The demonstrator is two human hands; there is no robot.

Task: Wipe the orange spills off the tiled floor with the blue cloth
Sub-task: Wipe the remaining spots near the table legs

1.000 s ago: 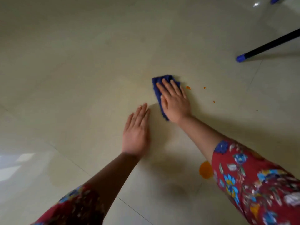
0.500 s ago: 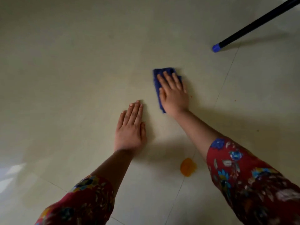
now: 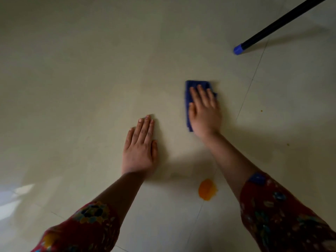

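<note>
The blue cloth, folded into a narrow pad, is pressed flat against the tiled floor under the right hand. The fingers of that hand are laid straight and close together on top of it, not curled round it; the far edge of the cloth shows beyond the fingertips and a strip of it runs along the thumb side down to the wrist. The left hand is spread palm down on the bare tile well to the left of the cloth, its fingers extended and holding nothing. An orange spill (a rounded puddle beside a grout line) is seen nearer the body, between the two forearms and apart from the cloth. A small orange speck is seen to the right of the cloth. A dark pole with a blue tip is seen at the upper right. Red floral sleeves cover both forearms.
</note>
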